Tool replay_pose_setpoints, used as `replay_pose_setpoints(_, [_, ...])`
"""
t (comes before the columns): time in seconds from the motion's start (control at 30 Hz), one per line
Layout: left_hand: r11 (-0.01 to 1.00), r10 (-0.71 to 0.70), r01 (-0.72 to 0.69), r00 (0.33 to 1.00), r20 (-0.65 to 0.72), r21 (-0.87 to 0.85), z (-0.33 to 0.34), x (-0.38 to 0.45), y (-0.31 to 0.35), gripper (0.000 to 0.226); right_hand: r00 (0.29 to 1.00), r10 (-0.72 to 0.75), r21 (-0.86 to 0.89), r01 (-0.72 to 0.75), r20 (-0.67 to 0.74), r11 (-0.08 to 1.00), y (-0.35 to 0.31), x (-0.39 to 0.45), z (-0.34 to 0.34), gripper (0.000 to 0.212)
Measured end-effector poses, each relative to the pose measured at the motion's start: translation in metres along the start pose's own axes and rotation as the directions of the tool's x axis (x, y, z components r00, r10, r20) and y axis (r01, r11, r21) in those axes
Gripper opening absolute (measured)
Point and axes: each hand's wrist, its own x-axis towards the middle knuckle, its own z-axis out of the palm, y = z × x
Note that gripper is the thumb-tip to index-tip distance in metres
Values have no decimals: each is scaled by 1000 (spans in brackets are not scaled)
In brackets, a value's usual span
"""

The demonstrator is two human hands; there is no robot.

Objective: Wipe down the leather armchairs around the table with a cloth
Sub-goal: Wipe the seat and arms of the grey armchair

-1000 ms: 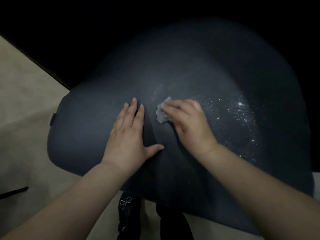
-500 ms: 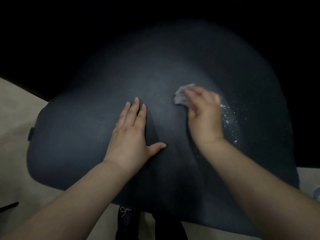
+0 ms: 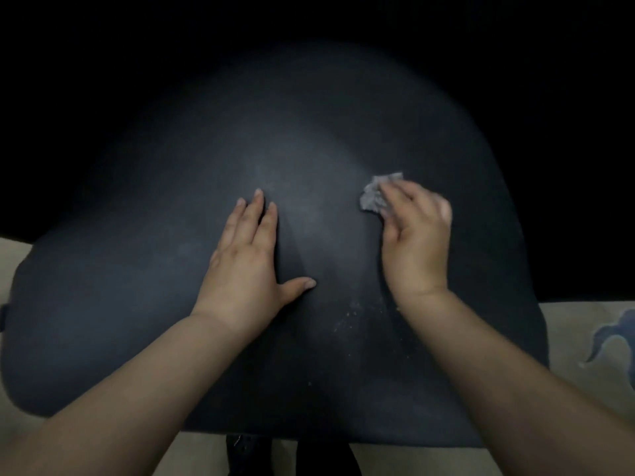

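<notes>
A dark, blue-black leather armchair surface fills most of the head view. My left hand rests flat on it near the middle, fingers straight and thumb spread. To the right, my right hand holds a small crumpled grey cloth against the leather. The cloth sticks out past my thumb and index finger, and the rest lies under my fingers. A few white specks dot the leather below and between my hands.
Beige floor covering with a blue swirl pattern shows at the right edge. More beige floor is at the left. Dark shoes or legs stand under the chair's near edge. The far background is black.
My right hand has slid the cloth to the right and farther away across the leather. The patch of white specks there is now largely gone. My left hand stays planted.
</notes>
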Motion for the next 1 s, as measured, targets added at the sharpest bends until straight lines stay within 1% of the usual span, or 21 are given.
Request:
replay_pose_setpoints(0.03, [1000,-1,1,1000,6,2,0,3,2,115,1000,-16,-11,16,8,1000,1,-13,-3,36])
replay_pose_setpoints(0.13, [1000,8,-8,1000,13,12,1,11,9,115,983,-148,20,146,108,989,-11,-44,0,38])
replay_pose_setpoints(0.2, [1000,17,-18,1000,18,16,2,16,13,115,965,-216,52,210,148,976,-15,-29,5,37])
replay_pose_setpoints(0.23, [1000,23,-23,1000,19,19,3,18,15,116,966,-206,49,200,155,978,-13,-13,6,38])
replay_pose_setpoints(0.27, [999,32,-32,999,18,24,3,21,16,116,978,-156,41,152,137,988,-8,2,6,39])
replay_pose_setpoints(0.33, [998,51,-51,999,19,31,2,25,17,116,999,5,56,-7,35,998,7,22,-2,37])
replay_pose_setpoints(0.37, [998,55,-56,998,23,34,1,27,19,116,998,58,57,-58,4,997,11,20,-6,37])
replay_pose_setpoints(0.4, [998,58,-59,998,28,37,1,29,20,116,999,54,43,-54,3,998,12,10,-10,38])
replay_pose_setpoints(0.5, [997,69,-71,997,45,44,-1,35,25,116,994,-73,21,72,78,997,11,-27,-17,36])
replay_pose_setpoints(0.57, [996,76,-79,995,61,33,-2,40,30,116,994,-75,2,75,79,997,23,-24,-22,37])
replay_pose_setpoints(0.6, [996,82,-84,994,68,28,-3,42,32,117,998,-37,-12,37,56,999,31,-13,-24,39])
replay_pose_setpoints(0.63, [996,89,-91,993,73,25,-3,45,33,117,999,38,-6,-38,16,999,38,0,-24,39])
replay_pose_setpoints(0.7, [994,108,-110,991,81,22,-3,51,37,118,982,178,56,-175,-63,983,43,23,-23,37])
replay_pose_setpoints(0.73, [992,119,-121,989,84,25,-4,54,38,118,979,192,76,-187,-63,979,39,29,-21,37])
replay_pose_setpoints(0.77, [991,129,-132,988,89,31,-4,57,39,119,987,154,68,-151,-36,986,33,29,-18,37])
replay_pose_setpoints(0.83, [989,136,-140,986,92,42,-4,63,38,120,999,1,56,-4,48,998,24,14,-15,37])
replay_pose_setpoints(0.87, [989,136,-141,986,91,44,-6,65,36,119,996,-47,62,42,73,997,23,4,-17,37])
replay_pose_setpoints(0.93, [990,135,-138,987,85,39,-11,70,31,116,997,-49,53,46,61,998,34,-8,-24,35])
replay_pose_setpoints(1.0, [991,126,-128,989,74,28,-17,76,23,113,999,42,27,-41,-4,999,46,-1,-31,35])
